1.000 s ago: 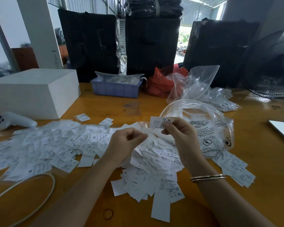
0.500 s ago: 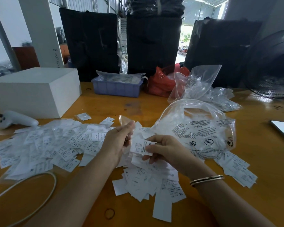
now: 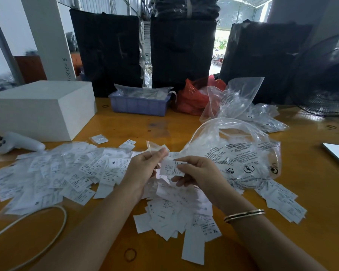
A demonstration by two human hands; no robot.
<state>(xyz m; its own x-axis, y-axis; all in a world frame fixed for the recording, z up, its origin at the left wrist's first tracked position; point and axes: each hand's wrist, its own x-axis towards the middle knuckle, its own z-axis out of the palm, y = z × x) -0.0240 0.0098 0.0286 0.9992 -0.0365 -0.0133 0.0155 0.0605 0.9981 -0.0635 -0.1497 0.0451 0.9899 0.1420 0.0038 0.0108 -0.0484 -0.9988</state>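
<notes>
One white size label (image 3: 171,168) pinched by right hand (image 3: 202,177) above desk (image 3: 311,192) middle, small clear sleeve (image 3: 153,148) pinched by left hand (image 3: 145,169) just beside it, loose label heap (image 3: 174,210) beneath both hands, bagged labels (image 3: 53,173) toward left edge, large printed bag (image 3: 243,159) near right hand

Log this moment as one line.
left hand: pinches small clear bag | right hand: pinches white label | label pile: on table below
</notes>
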